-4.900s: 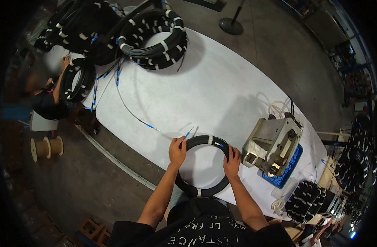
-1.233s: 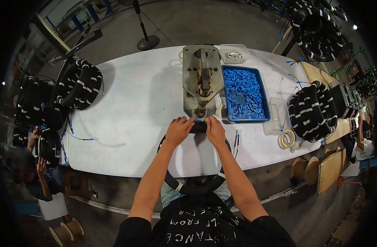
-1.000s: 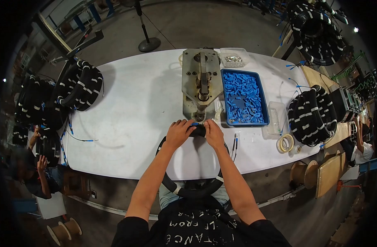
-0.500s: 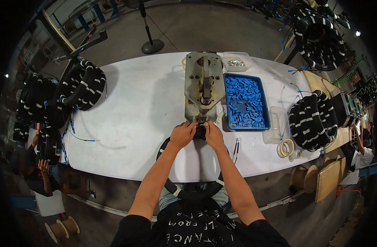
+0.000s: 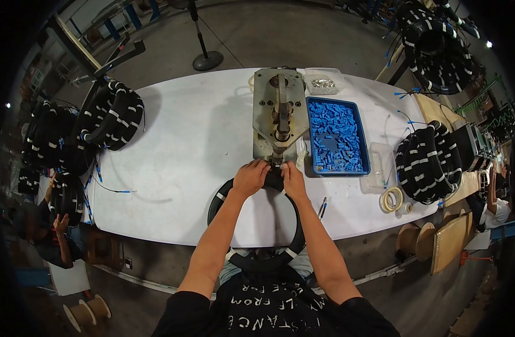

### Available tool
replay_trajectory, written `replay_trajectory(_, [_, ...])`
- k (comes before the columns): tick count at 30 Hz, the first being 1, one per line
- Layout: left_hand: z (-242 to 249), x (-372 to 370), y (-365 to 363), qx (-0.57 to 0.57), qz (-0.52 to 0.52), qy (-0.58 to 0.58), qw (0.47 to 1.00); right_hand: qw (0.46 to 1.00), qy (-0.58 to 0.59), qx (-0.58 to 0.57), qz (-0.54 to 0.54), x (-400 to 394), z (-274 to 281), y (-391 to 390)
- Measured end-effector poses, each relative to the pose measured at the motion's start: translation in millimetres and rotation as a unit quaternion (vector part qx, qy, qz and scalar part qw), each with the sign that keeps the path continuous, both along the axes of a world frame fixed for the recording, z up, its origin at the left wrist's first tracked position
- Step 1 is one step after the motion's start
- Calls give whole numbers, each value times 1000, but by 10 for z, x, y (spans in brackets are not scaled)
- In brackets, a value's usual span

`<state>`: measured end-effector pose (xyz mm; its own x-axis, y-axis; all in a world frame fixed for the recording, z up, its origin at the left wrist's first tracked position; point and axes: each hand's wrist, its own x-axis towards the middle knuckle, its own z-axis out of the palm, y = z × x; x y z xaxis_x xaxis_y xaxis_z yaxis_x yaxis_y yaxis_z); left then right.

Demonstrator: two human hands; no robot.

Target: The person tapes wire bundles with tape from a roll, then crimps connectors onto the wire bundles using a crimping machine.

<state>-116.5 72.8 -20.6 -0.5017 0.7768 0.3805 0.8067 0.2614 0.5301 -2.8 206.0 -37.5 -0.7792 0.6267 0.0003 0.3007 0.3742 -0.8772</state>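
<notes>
Both of my hands meet at the lower end of a metal bench press (image 5: 280, 106). My left hand (image 5: 251, 177) is closed, its fingertips pinching at the left of the press tool. From the right, my right hand (image 5: 293, 181) pinches close beside it, a small gap between the two. Between them the top of a black cable coil (image 5: 215, 209), banded with white tape, runs up to the tool. The coil hangs below my forearms, over the table edge and against my lap. The small end in my fingertips is mostly hidden.
Right of the press stand a blue tray (image 5: 365, 168) of small blue connectors and a clear box (image 5: 340, 84) of metal pieces. Tape rolls (image 5: 391, 200) lie farther right. Taped cable coils (image 5: 429, 163) flank the table (image 5: 173, 163). Other people (image 5: 58, 230) work at both sides.
The coil has swung slightly left below my forearms, and the cable leads beside my right arm have shifted. Both hands stay at the press tool with little movement.
</notes>
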Motion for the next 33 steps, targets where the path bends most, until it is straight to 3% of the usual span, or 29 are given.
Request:
replay_trajectory(8, [-62,-37,48,-58,37,-6,998,999,20,-31,25,-108,-131,160])
replay_trajectory(13, [-62,-13,76,-84,70,1,994,993,18,-110,47,-117,-169,191])
replay_trajectory(16, [-123,-7,82,-39,80,44,995,990,33,-127,50,-118,-231,196])
replay_trajectory(33, [-73,-9,107,-97,88,30,991,986,67,-145,39,-129,-368,205])
